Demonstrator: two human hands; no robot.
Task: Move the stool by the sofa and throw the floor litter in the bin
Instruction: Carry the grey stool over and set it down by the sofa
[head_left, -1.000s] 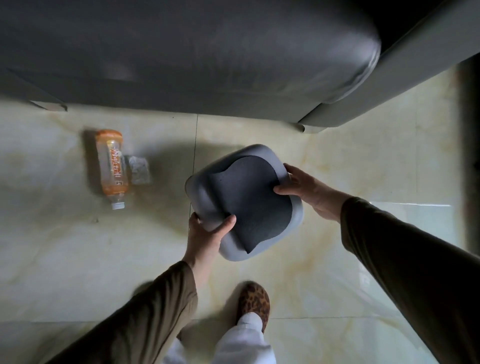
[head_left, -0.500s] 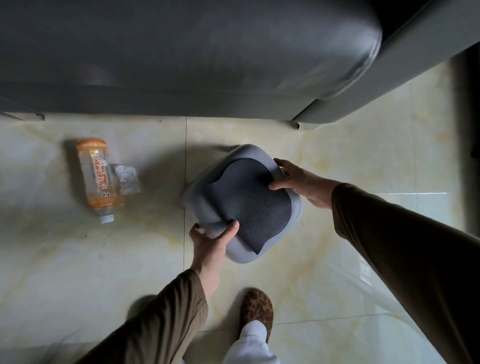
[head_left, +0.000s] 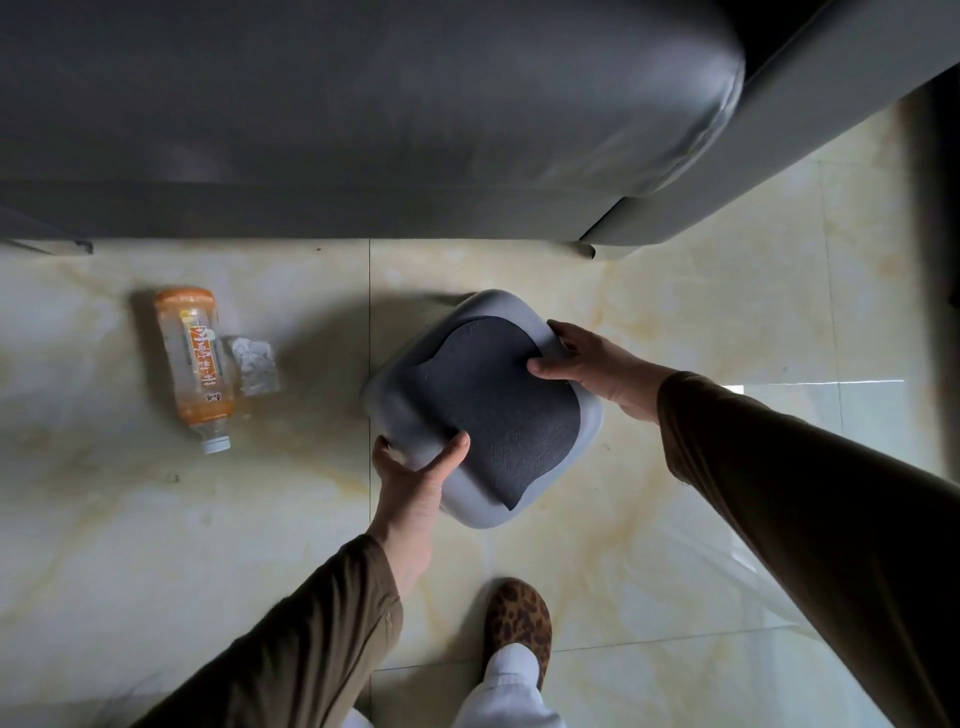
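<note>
I'm gripping the stool (head_left: 485, 410) with both hands: left hand (head_left: 415, 480) clamped on its near-left rim, right hand (head_left: 597, 364) on the far-right rim. Stool is sitting on the floor (head_left: 675, 322) just before the sofa (head_left: 363, 130); I'm keeping it level, clearing the bottle (head_left: 195, 364).

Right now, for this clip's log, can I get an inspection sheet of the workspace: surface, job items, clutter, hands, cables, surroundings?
Surface: glossy cream marble-look tile floor, bare around the stool.
Job's things: grey square plastic stool with dark seat pad, in front of the sofa; orange-labelled clear plastic bottle lying on its side; crumpled clear wrapper right beside it.
Clutter: nothing seen beyond that litter.
Hands: left hand grips the stool's near-left corner; right hand grips its far-right edge.
Cables: nothing seen.
Surroundings: dark grey sofa across the top; leopard-print slipper below; no bin in view.
</note>
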